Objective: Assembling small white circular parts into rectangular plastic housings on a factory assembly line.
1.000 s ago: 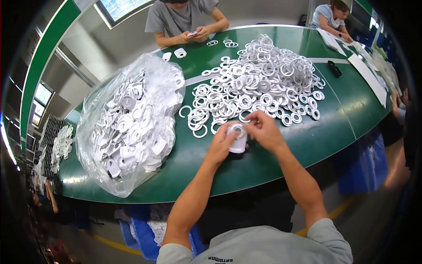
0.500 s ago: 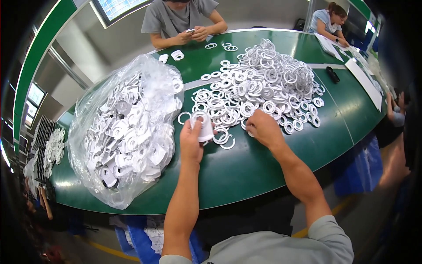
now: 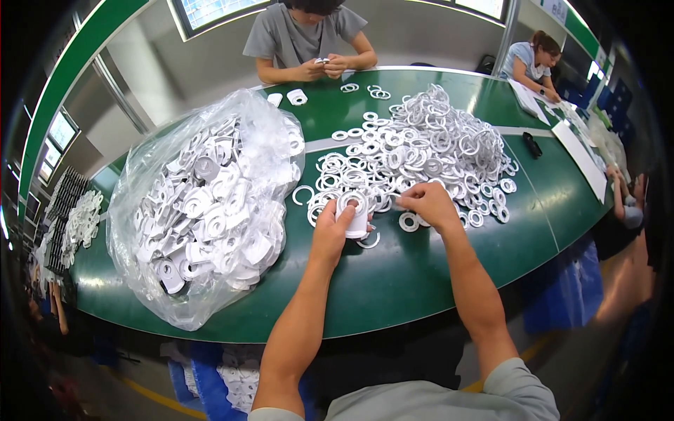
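Note:
My left hand (image 3: 328, 237) is closed on a white plastic part (image 3: 357, 223), a flat tab with a round, ringed opening at its top. The thumb lies across its face near the opening. To the right of it, my right hand (image 3: 430, 205) is closed in a pinch, at the near edge of a large heap of white rings (image 3: 435, 137). A small pale sliver shows at its fingertips, too blurred to name. A loose white ring (image 3: 408, 222) lies just below those fingers. An open-gapped ring (image 3: 302, 195) rests left of my left hand.
A clear plastic bag (image 3: 203, 210) full of white tab parts fills the left of the green table (image 3: 393, 295). Across the table, a person (image 3: 305, 42) handles a small part. Another person (image 3: 530, 67) leans over papers at the far right. A black object (image 3: 531, 145) lies nearby.
My left hand has moved right with the white part, closer to my right hand. My right hand has lifted slightly off the rings, still pinching. The whole view has shifted a little.

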